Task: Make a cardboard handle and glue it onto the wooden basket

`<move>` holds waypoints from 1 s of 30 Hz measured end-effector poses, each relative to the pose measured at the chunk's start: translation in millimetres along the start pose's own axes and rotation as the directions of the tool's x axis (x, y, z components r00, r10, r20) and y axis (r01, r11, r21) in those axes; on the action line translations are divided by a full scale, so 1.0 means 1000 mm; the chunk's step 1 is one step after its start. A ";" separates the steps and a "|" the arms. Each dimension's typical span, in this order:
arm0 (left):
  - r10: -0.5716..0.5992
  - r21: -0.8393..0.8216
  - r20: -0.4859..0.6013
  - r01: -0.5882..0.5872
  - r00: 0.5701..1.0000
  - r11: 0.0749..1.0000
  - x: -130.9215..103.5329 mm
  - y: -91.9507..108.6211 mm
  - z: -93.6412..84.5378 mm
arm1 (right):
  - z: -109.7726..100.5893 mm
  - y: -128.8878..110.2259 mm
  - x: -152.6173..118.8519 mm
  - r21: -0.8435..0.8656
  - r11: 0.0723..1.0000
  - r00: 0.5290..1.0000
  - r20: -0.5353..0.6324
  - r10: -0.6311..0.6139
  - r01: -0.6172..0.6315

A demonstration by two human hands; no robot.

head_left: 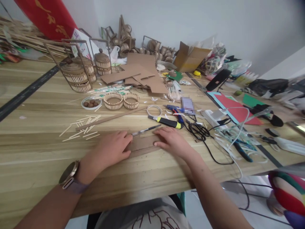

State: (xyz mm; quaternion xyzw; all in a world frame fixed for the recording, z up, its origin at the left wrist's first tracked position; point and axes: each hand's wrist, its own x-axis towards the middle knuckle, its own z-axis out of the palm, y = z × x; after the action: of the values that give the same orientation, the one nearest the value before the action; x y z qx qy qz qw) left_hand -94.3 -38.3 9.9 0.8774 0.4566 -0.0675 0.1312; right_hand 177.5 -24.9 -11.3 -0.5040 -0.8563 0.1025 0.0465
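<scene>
A brown cardboard piece (144,143) lies flat on the wooden table in front of me. Its left end is under the curled fingers of my left hand (113,149), which wears a watch (69,173) at the wrist. At the other end, my right hand (173,141) grips it with the thumb on top and the fingers at the far edge. A slim pen (146,129) lies just beyond the cardboard, between both hands. Past it are a yellow-and-black utility knife (169,122) and a roll of tape (154,110).
Short wooden sticks (81,128) and a long cardboard strip (111,118) lie left. Behind stand two round stick baskets (113,101), a bowl of brown balls (91,103) and lantern-like models (75,74). A blue glue gun (176,112) and black cable (199,130) lie right.
</scene>
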 end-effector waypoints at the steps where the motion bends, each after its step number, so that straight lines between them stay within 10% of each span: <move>1: -0.003 0.017 -0.009 0.003 1.000 1.000 0.001 0.000 0.001 | -0.001 0.004 -0.002 0.007 1.000 1.000 0.012 -0.001 0.001; 8: 0.025 0.140 -0.172 -0.001 0.985 0.990 0.006 0.005 0.005 | -0.003 0.003 -0.013 0.062 0.998 0.998 0.055 -0.008 0.005; 16: 0.343 0.106 -0.144 -0.330 0.928 0.938 0.009 0.028 0.019 | -0.010 -0.004 -0.005 -0.049 0.999 0.999 0.051 -0.020 0.022; 30: 0.295 0.128 -0.264 -0.270 0.918 0.954 0.016 0.023 0.040 | -0.010 0.033 0.034 -0.162 0.962 0.967 -0.169 0.191 -0.218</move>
State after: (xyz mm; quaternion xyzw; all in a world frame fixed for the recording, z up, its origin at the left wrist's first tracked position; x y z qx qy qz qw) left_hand -66.0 -50.5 -27.8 0.9397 0.3355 0.0566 0.0343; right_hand 191.1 21.7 -10.1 -0.5984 -0.7992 -0.0096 0.0552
